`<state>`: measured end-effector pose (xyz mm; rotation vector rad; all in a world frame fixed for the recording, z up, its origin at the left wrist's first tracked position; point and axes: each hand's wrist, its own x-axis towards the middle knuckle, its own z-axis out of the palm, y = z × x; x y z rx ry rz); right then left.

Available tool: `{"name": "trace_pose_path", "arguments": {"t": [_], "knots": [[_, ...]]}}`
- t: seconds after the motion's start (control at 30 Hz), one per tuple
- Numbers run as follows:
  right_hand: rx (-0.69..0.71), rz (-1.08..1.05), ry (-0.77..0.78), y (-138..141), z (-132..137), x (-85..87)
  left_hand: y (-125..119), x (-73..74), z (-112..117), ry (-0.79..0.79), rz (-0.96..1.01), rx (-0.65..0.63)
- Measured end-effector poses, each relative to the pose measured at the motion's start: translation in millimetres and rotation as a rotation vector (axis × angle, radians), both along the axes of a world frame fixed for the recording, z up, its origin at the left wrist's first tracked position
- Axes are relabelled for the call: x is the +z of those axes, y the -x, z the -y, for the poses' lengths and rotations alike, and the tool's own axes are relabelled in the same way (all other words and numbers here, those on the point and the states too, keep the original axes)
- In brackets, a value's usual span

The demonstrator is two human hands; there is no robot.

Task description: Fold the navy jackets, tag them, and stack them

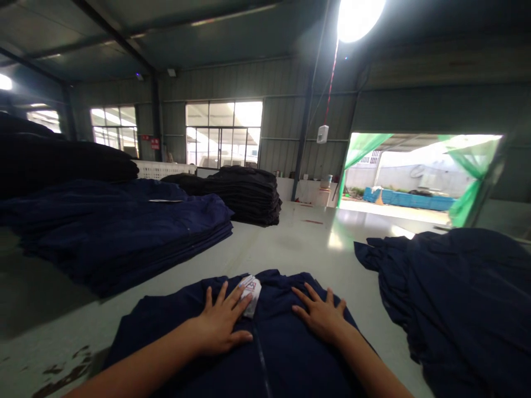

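Observation:
A navy blue garment [274, 359] lies spread on the grey table [298, 243] right in front of me. A white tag [251, 293] sits at its far edge. My left hand [222, 323] lies flat on the cloth with fingers spread, its fingertips touching the tag. My right hand [321, 316] rests flat on the garment just right of the tag, fingers apart. Neither hand grips anything.
A loose heap of navy garments [460, 309] lies at the right. A flat stack of navy cloth [124, 232] fills the left, with darker stacks [244, 193] behind it. A white crate [161, 168] stands at the back. An open doorway with green netting [468, 182] is far right.

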<state>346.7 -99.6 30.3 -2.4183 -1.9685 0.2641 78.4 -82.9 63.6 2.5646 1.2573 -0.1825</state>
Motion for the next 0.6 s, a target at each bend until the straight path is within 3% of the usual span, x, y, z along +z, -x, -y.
{"name": "trace_pose_path", "arguments": {"t": [0.27,0.6], "knots": [[-0.017,-0.107,0.058,-3,1,-5.7,10,-23.6,-3,0.005,0.027,0.020],[-0.064,-0.074,0.022,-4,1,-6.0,15,-16.5,-6,0.079,0.026,0.017]]}}
